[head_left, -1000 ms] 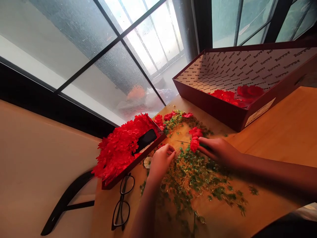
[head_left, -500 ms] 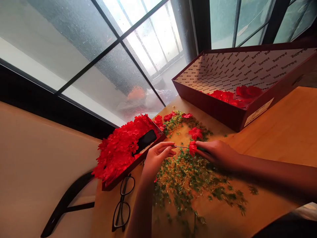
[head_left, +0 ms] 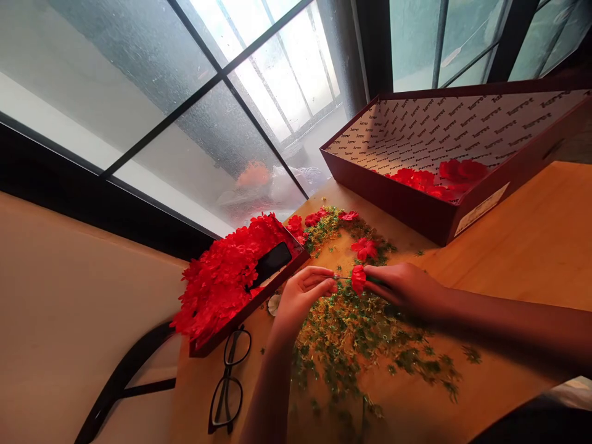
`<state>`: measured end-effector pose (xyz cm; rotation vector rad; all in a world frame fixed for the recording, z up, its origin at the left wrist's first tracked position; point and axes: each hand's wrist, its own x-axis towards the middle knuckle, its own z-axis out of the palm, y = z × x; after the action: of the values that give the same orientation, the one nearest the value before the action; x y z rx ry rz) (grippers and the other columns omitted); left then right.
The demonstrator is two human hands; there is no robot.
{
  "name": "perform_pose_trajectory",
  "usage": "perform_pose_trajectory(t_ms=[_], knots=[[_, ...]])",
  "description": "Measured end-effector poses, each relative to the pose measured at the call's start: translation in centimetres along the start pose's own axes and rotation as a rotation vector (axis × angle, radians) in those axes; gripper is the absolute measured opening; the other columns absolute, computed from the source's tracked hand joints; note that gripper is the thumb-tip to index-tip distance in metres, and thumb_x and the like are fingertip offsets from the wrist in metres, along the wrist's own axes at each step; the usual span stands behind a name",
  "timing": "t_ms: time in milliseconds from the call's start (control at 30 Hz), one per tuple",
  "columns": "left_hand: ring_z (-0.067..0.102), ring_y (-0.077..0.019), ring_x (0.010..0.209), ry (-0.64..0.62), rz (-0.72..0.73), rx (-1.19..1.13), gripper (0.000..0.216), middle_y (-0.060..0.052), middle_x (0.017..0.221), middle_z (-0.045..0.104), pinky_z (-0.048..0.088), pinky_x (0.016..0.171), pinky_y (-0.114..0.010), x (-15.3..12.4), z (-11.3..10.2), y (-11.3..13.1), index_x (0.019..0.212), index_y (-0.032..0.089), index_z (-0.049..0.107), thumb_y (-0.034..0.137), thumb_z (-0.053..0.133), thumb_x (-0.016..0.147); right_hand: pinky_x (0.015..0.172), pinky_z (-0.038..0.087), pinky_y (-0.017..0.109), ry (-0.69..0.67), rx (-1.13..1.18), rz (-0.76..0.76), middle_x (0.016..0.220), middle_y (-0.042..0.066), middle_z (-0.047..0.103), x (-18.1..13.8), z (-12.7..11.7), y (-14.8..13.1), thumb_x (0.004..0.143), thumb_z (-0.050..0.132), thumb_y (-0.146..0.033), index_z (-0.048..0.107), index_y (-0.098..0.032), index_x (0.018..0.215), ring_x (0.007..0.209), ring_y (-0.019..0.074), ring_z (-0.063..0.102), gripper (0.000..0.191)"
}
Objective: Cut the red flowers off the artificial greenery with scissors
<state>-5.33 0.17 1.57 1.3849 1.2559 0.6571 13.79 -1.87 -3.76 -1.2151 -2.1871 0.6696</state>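
A red flower [head_left: 358, 281] is being held by the right hand [head_left: 411, 286] over green and yellow pieces [head_left: 351, 327] on the table [head_left: 522, 265]. A thin rod [head_left: 343, 277] meeting it is being pinched by the left hand [head_left: 303, 292].

Two human upper limbs are in view. The left hand [head_left: 300, 302] is bare, with slender fingers and a narrow wrist leading into the left forearm [head_left: 272, 376]. This forearm is uncovered, smooth in outline, and cut off by the bottom edge of the frame. The right hand [head_left: 407, 285] is likewise bare; the right forearm [head_left: 518, 322] is uncovered up to the right edge and has a similar slim, tapered shape. A black rounded area [head_left: 531, 425] occupies the lower right corner, with a pale patch [head_left: 572, 392] along its upper edge (both cropped); this is possibly clothing, but the view is too dark for confirmation.
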Motion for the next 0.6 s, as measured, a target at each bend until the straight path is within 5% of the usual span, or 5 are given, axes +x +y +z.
perform_pose_trajectory(t_ms=[300, 600], knots=[[0.06, -0.0166, 0.073, -0.037, 0.078, 0.101, 0.015, -0.003, 0.073, 0.064, 0.048, 0.072, -0.03, -0.2, 1.5, -0.4, 0.071, 0.015, 0.062, 0.026, 0.063, 0.061, 0.048, 0.03, 0.02, -0.086, -0.053, -0.094, 0.07, 0.005, 0.062, 0.0, 0.2, 0.2, 0.085, 0.03, -0.034, 0.051, -0.018, 0.09, 0.056, 0.0127, 0.055, 0.027], [0.061, -0.0173, 0.071, -0.013, 0.098, 0.111, 0.011, -0.004, 0.07, 0.064, 0.05, 0.069, -0.028, -1.1, 3.2, 0.3, 0.068, 0.013, 0.062, 0.023, 0.061, 0.063, 0.043, 0.023, 0.022, -0.062, -0.235, -0.372, 0.065, 0.006, 0.06, -0.7, 0.2, 1.7, 0.083, 0.026, -0.019, 0.05, -0.012, 0.093, 0.047, 0.0103, 0.048, 0.026]])
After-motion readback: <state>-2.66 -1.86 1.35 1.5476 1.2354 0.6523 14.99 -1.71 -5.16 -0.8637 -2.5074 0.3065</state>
